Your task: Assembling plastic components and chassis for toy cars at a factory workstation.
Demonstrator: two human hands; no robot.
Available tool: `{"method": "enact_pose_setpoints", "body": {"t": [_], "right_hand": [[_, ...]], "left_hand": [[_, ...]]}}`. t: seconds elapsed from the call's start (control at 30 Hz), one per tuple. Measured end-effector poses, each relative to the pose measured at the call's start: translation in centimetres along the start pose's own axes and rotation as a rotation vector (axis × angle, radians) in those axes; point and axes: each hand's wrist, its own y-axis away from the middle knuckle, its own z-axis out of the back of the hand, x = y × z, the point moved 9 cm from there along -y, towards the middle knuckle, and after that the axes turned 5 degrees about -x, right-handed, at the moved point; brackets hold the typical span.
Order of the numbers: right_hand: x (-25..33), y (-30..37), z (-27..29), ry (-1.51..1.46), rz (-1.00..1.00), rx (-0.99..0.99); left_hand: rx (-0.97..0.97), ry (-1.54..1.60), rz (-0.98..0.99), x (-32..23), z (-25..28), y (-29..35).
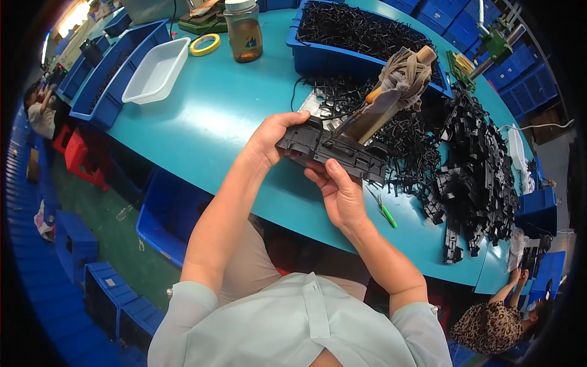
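Observation:
Both hands hold a long black moulded plastic part just above the front of the teal table. My left hand grips its left end, thumb on top. My right hand supports it from below, thumb pressed on its near edge. Just behind the part lies a folded beige umbrella, tilted against a blue bin. A big pile of similar black plastic parts spreads over the table to the right.
A blue bin full of black pieces stands at the back. A white tray, a yellow tape roll and an amber jar sit back left. Green-handled cutters lie near my right hand. Another person sits lower right.

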Motion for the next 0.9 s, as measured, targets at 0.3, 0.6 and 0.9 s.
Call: {"method": "enact_pose_setpoints", "body": {"t": [0.3,0.6,0.9], "right_hand": [[-0.2,0.1,1.2,-0.015,-0.03,-0.056],[0.0,-0.4,1.6,-0.039,-0.009,-0.068],[-0.1,-0.8,1.6,-0.054,-0.002,-0.055]], "left_hand": [[0.004,0.011,0.008,-0.2,-1.4,0.5],[0.025,-0.038,0.049,0.8,-0.6,-1.4],[-0.038,-0.108,0.073,0.4,0.0,-1.4]]}}
